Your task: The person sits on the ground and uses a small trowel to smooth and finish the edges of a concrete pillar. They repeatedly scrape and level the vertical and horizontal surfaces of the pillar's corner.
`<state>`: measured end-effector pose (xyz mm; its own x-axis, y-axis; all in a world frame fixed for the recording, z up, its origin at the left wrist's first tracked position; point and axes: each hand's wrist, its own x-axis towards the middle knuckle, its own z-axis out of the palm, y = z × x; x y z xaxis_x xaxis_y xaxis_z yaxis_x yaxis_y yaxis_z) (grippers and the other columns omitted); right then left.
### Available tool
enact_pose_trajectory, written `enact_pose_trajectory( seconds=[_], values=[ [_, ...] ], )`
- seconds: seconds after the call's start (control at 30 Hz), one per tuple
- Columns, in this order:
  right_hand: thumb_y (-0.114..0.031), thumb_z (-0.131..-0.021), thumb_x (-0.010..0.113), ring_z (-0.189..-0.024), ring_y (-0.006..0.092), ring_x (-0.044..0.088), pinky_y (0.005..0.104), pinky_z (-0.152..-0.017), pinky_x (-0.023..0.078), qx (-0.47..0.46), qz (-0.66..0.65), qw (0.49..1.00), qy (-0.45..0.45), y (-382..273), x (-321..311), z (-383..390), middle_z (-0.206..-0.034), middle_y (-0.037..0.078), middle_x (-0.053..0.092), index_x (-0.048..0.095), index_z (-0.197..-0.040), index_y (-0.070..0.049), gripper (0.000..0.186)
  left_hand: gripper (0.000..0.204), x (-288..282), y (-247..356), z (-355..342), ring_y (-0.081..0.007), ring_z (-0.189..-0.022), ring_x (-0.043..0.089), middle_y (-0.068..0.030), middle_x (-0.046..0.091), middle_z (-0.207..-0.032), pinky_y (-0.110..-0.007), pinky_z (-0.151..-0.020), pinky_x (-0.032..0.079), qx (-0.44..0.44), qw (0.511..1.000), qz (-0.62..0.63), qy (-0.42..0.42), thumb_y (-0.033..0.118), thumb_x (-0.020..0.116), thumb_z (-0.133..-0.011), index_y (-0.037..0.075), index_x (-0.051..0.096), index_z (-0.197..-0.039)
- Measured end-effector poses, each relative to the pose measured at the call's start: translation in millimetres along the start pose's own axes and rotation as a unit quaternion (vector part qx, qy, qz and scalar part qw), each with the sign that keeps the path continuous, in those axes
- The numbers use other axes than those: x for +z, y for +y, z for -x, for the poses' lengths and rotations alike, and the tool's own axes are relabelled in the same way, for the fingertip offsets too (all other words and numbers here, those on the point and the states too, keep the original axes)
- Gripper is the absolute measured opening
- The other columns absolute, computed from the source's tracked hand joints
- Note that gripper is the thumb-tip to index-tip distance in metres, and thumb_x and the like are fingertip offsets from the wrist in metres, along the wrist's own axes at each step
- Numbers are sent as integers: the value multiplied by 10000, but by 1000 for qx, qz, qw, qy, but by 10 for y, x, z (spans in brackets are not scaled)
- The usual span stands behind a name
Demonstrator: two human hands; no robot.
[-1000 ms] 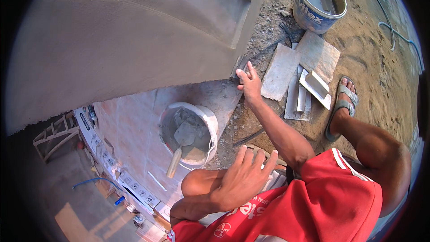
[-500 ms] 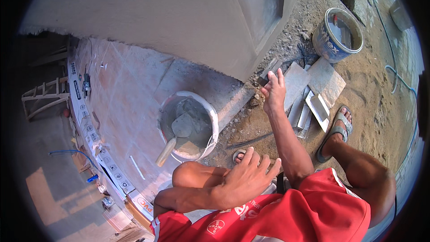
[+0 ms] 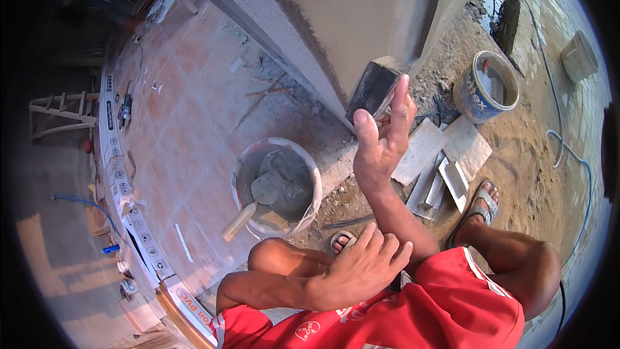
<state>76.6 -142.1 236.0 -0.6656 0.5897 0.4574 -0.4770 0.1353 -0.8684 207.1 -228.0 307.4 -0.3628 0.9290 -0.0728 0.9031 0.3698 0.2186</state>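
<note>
My right hand [image 3: 385, 139] is raised at the lower corner of a grey plastered wall [image 3: 349, 6]. Its fingers close round a dark rectangular plastering float [image 3: 374, 88], held at a tilt close to the wall edge; the grip side is partly hidden. My left hand [image 3: 363, 265] hangs over my lap, fingers loosely bent and apart, with nothing in it. In front of my left knee stands a white bucket [image 3: 318, 187] of wet grey mortar [image 3: 294, 184]. A trowel with a wooden handle [image 3: 239, 222] rests in it, blade on the mortar and handle over the rim.
A metal trowel with a white-edged plate [image 3: 454, 184] lies by tile pieces [image 3: 468, 145] near my right foot. Beyond stands a bucket of water [image 3: 476, 103]. A hose [image 3: 560, 145] crosses the right side. Long printed cartons [image 3: 139, 226] edge the tiled floor [image 3: 187, 123] at left.
My right hand has turned and shifted slightly left with the float, whose broad dark face now shows. The view has swung, revealing the wall's other side. My left hand stays over my lap.
</note>
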Motion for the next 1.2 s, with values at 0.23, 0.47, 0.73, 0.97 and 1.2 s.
enact_pose_trajectory(
  seconds=[0.23,0.47,0.73,0.97,1.2],
  values=[
    [-155,-887,606,-1197,197,437,317,-1014,350,328,-16,941,83,1019,-282,700,-1289,86,446,293,-1478,-27,681,575,129,75,-40,-259,-816,546,-107,557,-897,-432,-937,405,-19,998,14,-66,269,660,-785,4,518,-1275],
    [-136,-777,704,-1139,282,433,388,-963,374,-84,43,995,20,-471,112,-402,-1239,212,412,423,-1416,-32,706,567,-139,71,-31,-236,-800,528,-73,518,-835,-375,-830,427,0,1000,12,5,251,661,-787,8,516,-1278],
    [-101,-806,659,-1204,305,402,410,-1044,319,-71,76,994,-26,-27,-135,-100,-1277,190,389,394,-1408,33,671,537,-235,64,-69,-241,-828,547,-77,537,-862,-436,-969,420,-17,977,182,111,209,687,-812,-10,513,-1270],
    [-86,-741,676,-1148,322,428,406,-1013,333,-248,55,967,-1,-1009,180,-906,-1245,226,409,474,-1351,44,655,524,-119,34,-152,-241,-834,556,-81,548,-872,-439,-969,422,1,952,264,156,206,688,-813,-6,520,-1262],
    [-94,-715,719,-1123,322,405,426,-977,333,-403,17,914,45,-2187,569,-2003,-1199,238,463,562,-1301,-34,609,512,-252,-10,-165,-241,-839,565,-85,559,-882,-442,-969,423,22,943,283,173,203,688,-814,-1,528,-1254]
  ],
)
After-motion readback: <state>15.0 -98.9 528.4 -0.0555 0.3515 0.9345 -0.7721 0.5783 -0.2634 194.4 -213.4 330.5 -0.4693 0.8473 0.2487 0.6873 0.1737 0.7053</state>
